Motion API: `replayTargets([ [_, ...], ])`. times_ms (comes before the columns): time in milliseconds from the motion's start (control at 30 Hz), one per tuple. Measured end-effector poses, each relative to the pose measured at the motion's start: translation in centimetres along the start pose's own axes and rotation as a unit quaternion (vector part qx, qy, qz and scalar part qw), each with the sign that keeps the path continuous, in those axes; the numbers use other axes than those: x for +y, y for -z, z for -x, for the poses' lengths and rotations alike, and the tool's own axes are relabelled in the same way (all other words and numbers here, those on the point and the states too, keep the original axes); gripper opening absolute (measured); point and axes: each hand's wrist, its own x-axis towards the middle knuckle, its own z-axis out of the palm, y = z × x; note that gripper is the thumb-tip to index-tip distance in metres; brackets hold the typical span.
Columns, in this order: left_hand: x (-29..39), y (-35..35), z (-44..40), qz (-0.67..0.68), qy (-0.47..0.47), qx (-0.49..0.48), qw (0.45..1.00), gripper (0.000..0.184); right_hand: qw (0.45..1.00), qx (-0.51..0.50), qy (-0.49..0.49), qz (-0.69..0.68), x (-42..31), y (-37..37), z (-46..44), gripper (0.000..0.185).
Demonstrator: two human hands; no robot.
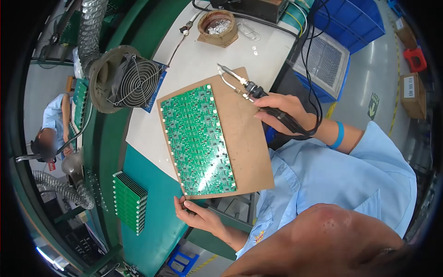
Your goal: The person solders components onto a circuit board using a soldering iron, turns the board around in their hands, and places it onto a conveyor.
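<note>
My right hand (pixel 288 113) grips the black handle of a soldering iron (pixel 249 87), with a thin curved metal tube beside its tip. The tip points up and left, apart from the green circuit board panel (pixel 196 138). That panel lies on a brown cardboard sheet (pixel 249 152) and is covered with small components and white connectors along its edges. At the sheet's lower left corner is my left hand (pixel 198 216), its fingers curled together. Something small and dark shows between them, too unclear to name.
Several green boards (pixel 129 201) stand stacked on the teal mat (pixel 157 231). A fume extractor fan (pixel 136 81) faces the cardboard. Farther back sit a round pot of metallic scraps (pixel 218 27) and a black box (pixel 251 8). Cables hang by the blue crates (pixel 353 21). Another person (pixel 53 120) sits opposite.
</note>
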Motion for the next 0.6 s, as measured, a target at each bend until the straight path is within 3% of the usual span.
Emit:
replayTargets([
  [233,-0.1,-1.6,0.4,-0.014,-0.006,0.075,0.997,0.04,1.0,0.009,-0.002,-0.008,0.1,0.2,-0.1,0.047],
  [600,-0.4,-2.1,0.4,0.005,-0.012,0.096,0.995,0.04,0.999,0.035,0.015,0.01,0.3,-0.3,0.4,0.048],
])
